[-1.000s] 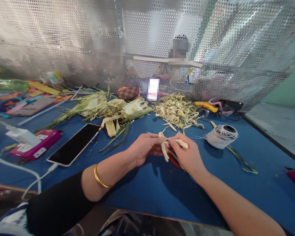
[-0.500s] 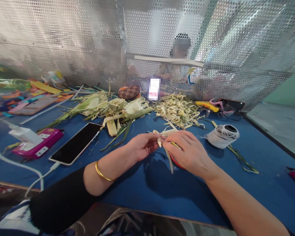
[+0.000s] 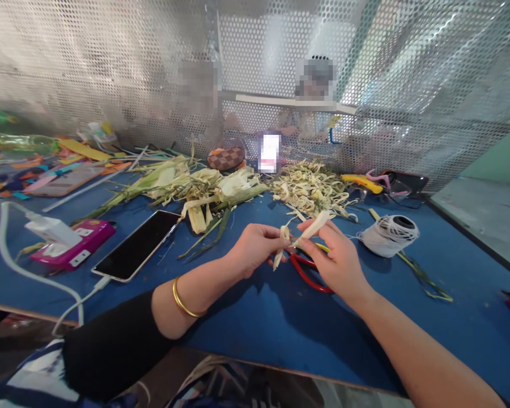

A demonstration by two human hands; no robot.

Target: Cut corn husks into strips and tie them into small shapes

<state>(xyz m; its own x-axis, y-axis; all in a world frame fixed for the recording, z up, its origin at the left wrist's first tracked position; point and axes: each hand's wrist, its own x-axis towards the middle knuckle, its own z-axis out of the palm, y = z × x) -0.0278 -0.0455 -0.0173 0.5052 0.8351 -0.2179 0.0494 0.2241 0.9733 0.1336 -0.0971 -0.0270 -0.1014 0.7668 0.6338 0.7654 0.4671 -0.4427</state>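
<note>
Between thumb and fingers, my left hand [image 3: 257, 249] pinches a small looped piece of pale corn husk [image 3: 277, 260]. My right hand [image 3: 338, 262] is closed on a flat husk strip [image 3: 317, 223], whose free end points up and to the right. The two pieces meet between my fingertips; whether they are tied together I cannot make out. Beneath my right hand are scissors [image 3: 309, 279] with red and yellow handles, their blades hidden. A cone of white thread [image 3: 389, 237] stands to the right, and a fine thread runs from it toward my right hand.
Whole corn husks [image 3: 212, 190] lie behind my left hand, beside a heap of curled husk strips [image 3: 312, 187]. At left are a phone [image 3: 138, 246] on a charging cable and a magenta power strip [image 3: 89, 241]. A perforated metal screen [image 3: 263, 62] closes off the back.
My right hand has turned, and the husk strip that hung downward now points up. The scissors' red handle shows more. The view has shifted slightly.
</note>
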